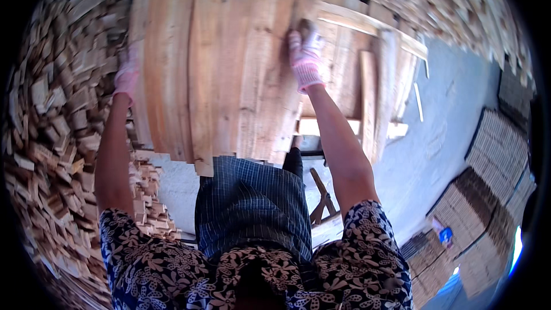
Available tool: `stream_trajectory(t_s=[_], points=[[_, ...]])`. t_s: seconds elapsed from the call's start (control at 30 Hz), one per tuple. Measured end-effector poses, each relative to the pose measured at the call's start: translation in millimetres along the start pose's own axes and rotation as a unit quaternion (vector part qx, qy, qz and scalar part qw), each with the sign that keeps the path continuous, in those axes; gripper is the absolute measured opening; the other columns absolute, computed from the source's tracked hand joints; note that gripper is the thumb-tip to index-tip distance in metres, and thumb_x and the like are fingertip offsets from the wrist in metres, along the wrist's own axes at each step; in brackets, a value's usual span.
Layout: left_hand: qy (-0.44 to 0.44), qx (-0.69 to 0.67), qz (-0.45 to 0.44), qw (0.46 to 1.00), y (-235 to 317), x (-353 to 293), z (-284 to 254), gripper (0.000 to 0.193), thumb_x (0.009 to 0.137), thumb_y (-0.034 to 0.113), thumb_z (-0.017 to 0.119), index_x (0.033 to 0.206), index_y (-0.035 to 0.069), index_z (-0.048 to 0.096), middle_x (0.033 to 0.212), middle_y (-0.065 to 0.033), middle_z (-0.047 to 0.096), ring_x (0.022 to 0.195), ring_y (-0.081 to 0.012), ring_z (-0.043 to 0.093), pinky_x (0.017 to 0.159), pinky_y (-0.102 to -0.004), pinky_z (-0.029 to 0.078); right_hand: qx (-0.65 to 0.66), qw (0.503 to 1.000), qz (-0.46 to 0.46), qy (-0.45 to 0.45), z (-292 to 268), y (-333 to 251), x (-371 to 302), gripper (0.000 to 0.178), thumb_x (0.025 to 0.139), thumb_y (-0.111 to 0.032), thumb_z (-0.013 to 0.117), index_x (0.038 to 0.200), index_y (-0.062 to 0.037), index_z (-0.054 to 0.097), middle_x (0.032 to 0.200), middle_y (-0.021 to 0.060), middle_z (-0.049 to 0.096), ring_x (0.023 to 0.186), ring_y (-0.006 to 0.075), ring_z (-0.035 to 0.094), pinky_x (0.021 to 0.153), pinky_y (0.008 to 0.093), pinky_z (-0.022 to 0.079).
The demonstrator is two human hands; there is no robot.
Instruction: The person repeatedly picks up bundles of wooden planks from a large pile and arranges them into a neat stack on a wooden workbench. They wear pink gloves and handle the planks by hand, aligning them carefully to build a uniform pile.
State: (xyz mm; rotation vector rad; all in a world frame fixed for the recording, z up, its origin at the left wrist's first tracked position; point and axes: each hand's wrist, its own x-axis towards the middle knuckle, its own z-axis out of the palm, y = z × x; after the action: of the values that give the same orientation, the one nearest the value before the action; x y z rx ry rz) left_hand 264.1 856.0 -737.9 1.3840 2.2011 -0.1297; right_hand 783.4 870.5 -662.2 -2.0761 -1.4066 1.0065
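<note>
A row of pale wooden boards (221,69) lies side by side in front of me, their near ends uneven above my lap. My left hand (127,73), in a pink and white knit glove, grips the row's outer left edge; its fingertips are blurred and partly hidden. My right hand (306,51), in a matching glove, holds the row's right side with fingers pointing away from me. The boards span the space between both hands. Right of that hand, a wooden frame (367,20) with crosspieces carries more boards, and a narrow strip (368,92) lies there.
A high heap of short wood pieces (63,97) fills the left side. More stacked wood (442,3) runs along the far right. Bundled stacks of slats (496,143) stand on the grey floor (442,132) at right. A dark wooden support (322,198) shows beside my checked apron (252,206).
</note>
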Motion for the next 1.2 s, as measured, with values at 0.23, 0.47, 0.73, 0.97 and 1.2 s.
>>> stream_trajectory(t_s=[0.23, 0.47, 0.73, 0.97, 1.2], points=[[0.168, 0.051, 0.181, 0.968, 180, -106, -12, 0.074, 0.096, 0.054, 0.052, 0.154, 0.013, 0.033, 0.149, -0.0258, 0.043, 0.139, -0.0443, 0.039, 0.115, -0.0511, 0.034, -0.308, 0.948, 0.014, 0.081, -193, 118, -23, 0.059, 0.091, -0.047, 0.066, 0.142, -0.0228, 0.051, 0.143, 0.0226, 0.047, 0.126, 0.0408, 0.052, 0.106, 0.0507, 0.044], [0.311, 0.171, 0.217, 0.909, 226, -159, 73, 0.068, 0.096, 0.053, 0.053, 0.149, 0.015, 0.037, 0.146, -0.0194, 0.044, 0.136, -0.0408, 0.041, 0.112, -0.0586, 0.033, -0.402, 0.912, 0.057, 0.059, -239, 227, -54, 0.079, 0.094, -0.042, 0.06, 0.157, -0.0238, 0.017, 0.137, 0.0247, 0.043, 0.115, 0.0503, 0.057, 0.093, 0.0614, 0.05], [0.301, 0.193, 0.194, 0.914, 229, -157, 69, 0.069, 0.097, 0.055, 0.051, 0.15, 0.014, 0.036, 0.148, -0.0199, 0.042, 0.14, -0.04, 0.037, 0.111, -0.0569, 0.033, -0.286, 0.958, 0.008, -0.025, -276, 196, -84, 0.064, 0.095, -0.034, 0.061, 0.149, -0.0247, 0.028, 0.119, 0.0227, 0.054, 0.099, 0.0434, 0.066, 0.081, 0.0513, 0.058], [0.312, 0.208, 0.191, 0.907, 231, -153, 74, 0.071, 0.096, 0.055, 0.051, 0.15, 0.011, 0.036, 0.147, -0.0206, 0.043, 0.14, -0.0394, 0.037, 0.112, -0.0557, 0.032, -0.37, 0.908, 0.196, 0.012, -178, 199, -124, 0.091, 0.089, -0.036, 0.069, 0.16, -0.024, 0.014, 0.132, 0.0233, 0.047, 0.117, 0.0468, 0.056, 0.091, 0.0633, 0.048], [0.311, 0.201, 0.182, 0.911, 242, -168, 62, 0.069, 0.092, 0.052, 0.056, 0.145, 0.01, 0.043, 0.144, -0.0203, 0.045, 0.136, -0.039, 0.04, 0.112, -0.0576, 0.031, -0.196, 0.97, 0.145, -0.025, -181, 116, -126, 0.093, 0.088, -0.036, 0.071, 0.161, -0.0251, 0.015, 0.135, 0.028, 0.046, 0.115, 0.0474, 0.059, 0.096, 0.0529, 0.049]])
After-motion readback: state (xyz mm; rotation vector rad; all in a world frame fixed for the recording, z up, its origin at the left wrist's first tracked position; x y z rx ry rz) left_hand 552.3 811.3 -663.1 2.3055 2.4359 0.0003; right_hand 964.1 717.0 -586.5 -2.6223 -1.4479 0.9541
